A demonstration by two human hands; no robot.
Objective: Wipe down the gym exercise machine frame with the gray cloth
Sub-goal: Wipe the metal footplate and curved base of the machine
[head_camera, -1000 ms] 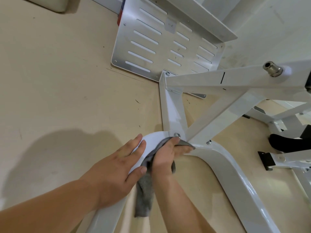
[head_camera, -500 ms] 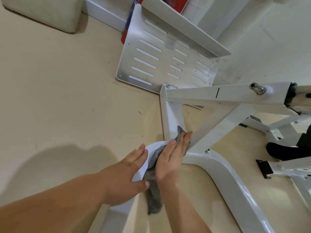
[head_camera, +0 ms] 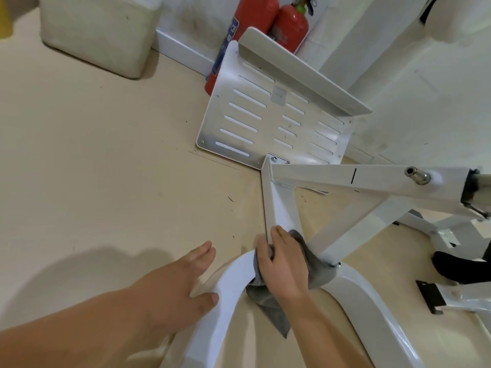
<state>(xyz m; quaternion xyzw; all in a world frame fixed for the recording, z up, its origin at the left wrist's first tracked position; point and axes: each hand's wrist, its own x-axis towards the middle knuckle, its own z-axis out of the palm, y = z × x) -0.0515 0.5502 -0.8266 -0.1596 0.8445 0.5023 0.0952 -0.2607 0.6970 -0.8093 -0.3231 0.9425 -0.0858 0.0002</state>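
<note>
While the left hand [head_camera: 183, 282] lies at seven o'clock with its grip apart, fingers straight over the floor [head_camera: 93, 155] and thumb against the curved tube [head_camera: 231, 288] of the frame, the right hand [head_camera: 284, 264] at six o'clock has its grip clamped on the cloth [head_camera: 317, 272]. It presses the cloth round the foot of the strut [head_camera: 279, 205], which climbs toward twelve o'clock. The cloth is bunched under that palm at the joint, one tail hanging toward six o'clock and a fold spilling toward four. It looks light, soft and limp, so it should mould round edges. It is best held wadded in the palm, lest the tail drag. The painted steel looks stiff and slick, and the bolts at the joint may snag the cloth.
</note>
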